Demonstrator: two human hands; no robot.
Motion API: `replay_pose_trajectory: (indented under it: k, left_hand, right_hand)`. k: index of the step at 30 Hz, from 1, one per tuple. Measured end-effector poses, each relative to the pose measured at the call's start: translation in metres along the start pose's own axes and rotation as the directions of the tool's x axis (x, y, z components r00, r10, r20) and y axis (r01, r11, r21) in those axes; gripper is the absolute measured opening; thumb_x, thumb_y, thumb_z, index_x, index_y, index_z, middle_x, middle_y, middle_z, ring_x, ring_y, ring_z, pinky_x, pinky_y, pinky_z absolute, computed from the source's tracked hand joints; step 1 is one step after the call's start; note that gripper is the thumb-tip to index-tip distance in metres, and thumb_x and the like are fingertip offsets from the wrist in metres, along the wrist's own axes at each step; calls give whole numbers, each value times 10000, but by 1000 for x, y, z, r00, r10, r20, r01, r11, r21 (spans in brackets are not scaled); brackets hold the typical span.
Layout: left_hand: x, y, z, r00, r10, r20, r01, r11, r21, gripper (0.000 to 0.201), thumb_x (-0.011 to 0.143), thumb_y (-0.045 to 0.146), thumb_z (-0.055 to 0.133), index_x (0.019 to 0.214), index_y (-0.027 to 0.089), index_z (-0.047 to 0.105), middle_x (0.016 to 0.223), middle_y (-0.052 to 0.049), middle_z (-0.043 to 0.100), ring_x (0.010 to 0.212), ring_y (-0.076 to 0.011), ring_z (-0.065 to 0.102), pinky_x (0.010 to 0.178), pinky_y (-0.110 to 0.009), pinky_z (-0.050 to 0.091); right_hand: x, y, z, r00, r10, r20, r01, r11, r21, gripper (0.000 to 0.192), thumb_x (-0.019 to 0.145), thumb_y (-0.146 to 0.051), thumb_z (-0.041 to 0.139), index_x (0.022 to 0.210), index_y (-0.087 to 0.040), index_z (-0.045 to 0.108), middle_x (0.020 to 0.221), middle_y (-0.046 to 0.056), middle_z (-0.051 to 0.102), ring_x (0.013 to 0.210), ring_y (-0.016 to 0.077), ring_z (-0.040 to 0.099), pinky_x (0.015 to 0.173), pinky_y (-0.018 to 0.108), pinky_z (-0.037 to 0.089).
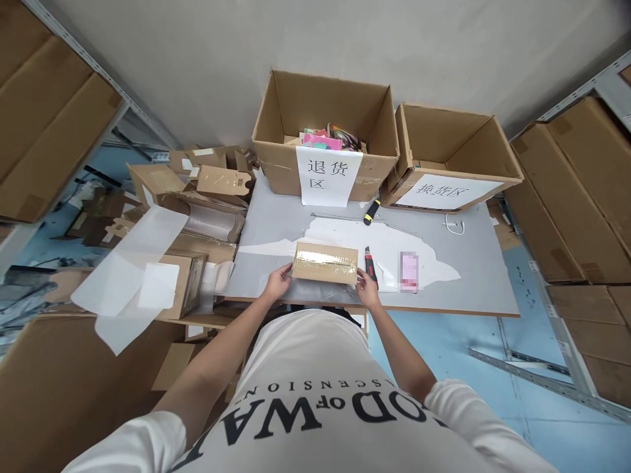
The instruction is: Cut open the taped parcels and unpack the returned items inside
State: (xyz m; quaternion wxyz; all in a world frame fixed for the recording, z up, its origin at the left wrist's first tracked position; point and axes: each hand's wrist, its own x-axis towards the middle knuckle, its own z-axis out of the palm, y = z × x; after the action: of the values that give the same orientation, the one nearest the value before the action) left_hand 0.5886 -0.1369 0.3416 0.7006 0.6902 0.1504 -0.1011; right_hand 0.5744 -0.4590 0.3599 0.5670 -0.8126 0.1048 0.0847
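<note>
A small flat cardboard parcel, sealed with shiny clear tape, lies near the front edge of the grey table. My left hand grips its left end and my right hand grips its right end. A red and black utility knife lies just to the right of the parcel, beside my right hand. A pink blurred card or phone rests further right.
Two open cartons with paper labels stand at the table's back: one holding colourful packets, one on the right. A yellow-black cutter lies before them. Cardboard boxes and plastic sheets pile up left; shelving with cartons stands right.
</note>
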Motion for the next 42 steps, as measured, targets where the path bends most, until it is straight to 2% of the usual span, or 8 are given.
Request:
replay_pose_trajectory:
  k: [2,5,12,19,26,31,37,42]
  left_hand:
    - [-3,-4,3,997,11,75,-12,1000,10,735,560,415,777,1214,122,613,1300,-146,587,1276,-314,483,1101,-469,335]
    - [-6,-5,10,994,24,107,-25,1000,3,746,584,480,758,1214,110,609,1301,-143,585,1281,-314,476,1095,-471,332]
    - [-7,2,11,996,59,66,-63,996,60,695,587,558,739,1133,134,664,1238,-124,635,1235,-313,524,1074,-465,360]
    - [-4,23,4,991,135,-16,-130,975,180,629,701,543,678,1174,130,655,1220,-117,643,1145,-299,598,1040,-429,421]
    - [-3,38,5,990,128,-56,-113,971,212,557,674,499,720,1114,158,695,1162,-93,676,1069,-304,640,991,-439,474]
    - [-2,33,7,996,70,-53,-61,986,154,585,637,503,743,1096,144,698,1147,-114,680,1061,-308,645,993,-457,475]
    - [4,28,11,999,-12,-35,12,1000,2,669,530,452,814,1099,122,691,1185,-135,658,1124,-318,610,1053,-484,424]
    - [9,28,14,1000,2,-7,-2,999,-34,745,519,439,822,1168,117,648,1304,-141,575,1220,-316,539,1107,-482,354]
  right_hand:
    - [-6,2,4,997,-23,78,28,998,-54,651,692,-238,602,1333,-207,492,1223,91,639,1058,234,628,926,394,488]
    - [-9,0,11,997,-17,74,26,993,-119,619,722,-272,577,1329,-180,494,1103,78,693,967,229,649,895,395,495]
    - [-7,-17,10,995,-85,60,90,992,-90,394,796,-333,498,1127,-164,630,1091,98,704,975,236,649,897,368,473]
    - [-1,-48,-7,997,-60,45,70,955,-289,409,843,-472,462,984,-166,693,840,61,729,751,206,644,704,276,475]
    - [14,-57,-13,996,-90,-19,75,913,-401,475,880,-536,405,903,-200,740,751,54,733,700,214,652,706,291,475]
    - [20,-48,-7,996,-64,-66,36,931,-363,451,866,-540,450,961,-209,742,849,63,752,738,222,684,737,310,498]
    - [27,-41,-2,996,-19,-89,-15,931,-365,418,856,-498,477,935,-187,746,822,79,752,789,238,696,789,343,515]
    - [31,-36,1,1000,5,-28,-9,992,-126,383,790,-422,582,1035,-155,706,1012,106,735,946,235,694,857,351,537]
